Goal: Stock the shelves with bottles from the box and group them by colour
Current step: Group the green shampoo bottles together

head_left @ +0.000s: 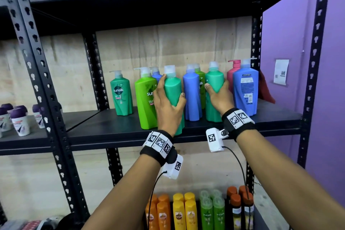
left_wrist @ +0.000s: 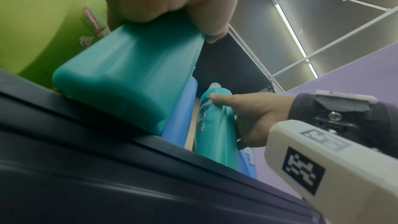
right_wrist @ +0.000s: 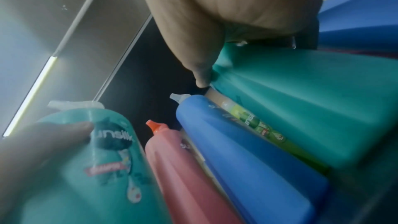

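Black shelf (head_left: 115, 127): each hand's grip wraps a teal bottle; wrist view reveals labels.

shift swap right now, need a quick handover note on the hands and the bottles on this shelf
Left hand grips a teal bottle at the shelf front.
Right hand grips another teal bottle, a blue bottle between them.
Done: bottles are on the shelf.
Left: colours are mixed. Bring the teal ones to the teal bottle at far left, then group light green, blue and pink.
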A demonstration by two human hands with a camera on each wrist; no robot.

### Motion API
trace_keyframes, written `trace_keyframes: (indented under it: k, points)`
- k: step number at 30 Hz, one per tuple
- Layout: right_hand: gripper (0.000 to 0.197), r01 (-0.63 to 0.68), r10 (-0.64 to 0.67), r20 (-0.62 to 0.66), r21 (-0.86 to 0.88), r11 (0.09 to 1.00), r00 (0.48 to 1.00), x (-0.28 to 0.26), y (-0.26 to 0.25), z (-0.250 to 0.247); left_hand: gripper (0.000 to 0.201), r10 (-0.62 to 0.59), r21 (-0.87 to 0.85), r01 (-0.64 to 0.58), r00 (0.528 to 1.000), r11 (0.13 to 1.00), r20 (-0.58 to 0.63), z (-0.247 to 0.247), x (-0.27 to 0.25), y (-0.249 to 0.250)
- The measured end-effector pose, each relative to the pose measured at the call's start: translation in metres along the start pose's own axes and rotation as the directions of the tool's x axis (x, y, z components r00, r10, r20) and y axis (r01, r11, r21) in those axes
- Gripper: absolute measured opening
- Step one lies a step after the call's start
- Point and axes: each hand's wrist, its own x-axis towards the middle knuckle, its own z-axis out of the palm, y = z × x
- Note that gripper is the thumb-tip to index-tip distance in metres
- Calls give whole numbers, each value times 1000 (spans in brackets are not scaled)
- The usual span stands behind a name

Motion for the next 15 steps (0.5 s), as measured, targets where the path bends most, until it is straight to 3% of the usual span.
trace_keyframes:
  k: [5, 10, 15]
  points:
    - [67, 194, -189, -128, 26, 981, 974, -34, -11, -5, 75, 9, 9, -9, 999, 1000, -32, -11, -5, 9]
    - [64, 280, -279, -16, 88, 956, 960, -61, -36, 1, 76, 22, 50, -17, 994, 999, -105, -37, -3, 24]
    - [57, 362, -362, -32, 166, 917, 932, -92, -68, 25, 75, 15, 47, -9, 992, 999, -129, -75, 6, 22]
